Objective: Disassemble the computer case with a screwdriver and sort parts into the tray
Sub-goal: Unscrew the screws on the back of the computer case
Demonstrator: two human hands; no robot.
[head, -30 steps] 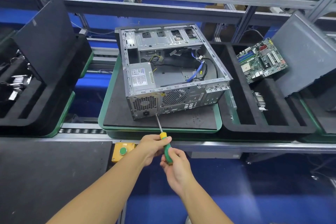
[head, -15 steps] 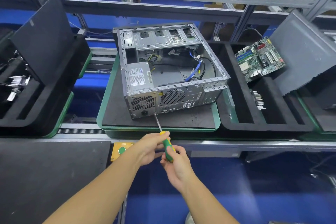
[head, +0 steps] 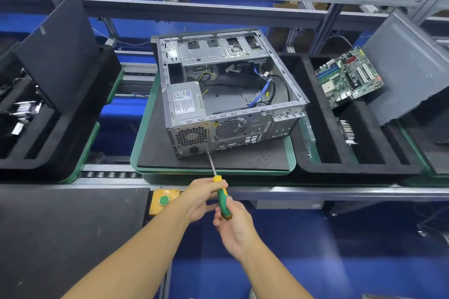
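At the case [head: 232, 130] rear, screwdriver [head: 222, 198] as before (left hand [head: 201, 198], right hand [head: 235, 228] too)

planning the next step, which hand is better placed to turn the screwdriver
Right, probably. The right hand wraps the handle end of the screwdriver, in line with its shaft; the left hand only grips near the yellow collar, steadying the tip against the computer case.

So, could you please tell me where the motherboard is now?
Head view, right side: the motherboard leans in the foam tray, right of the computer case, beside a grey panel.
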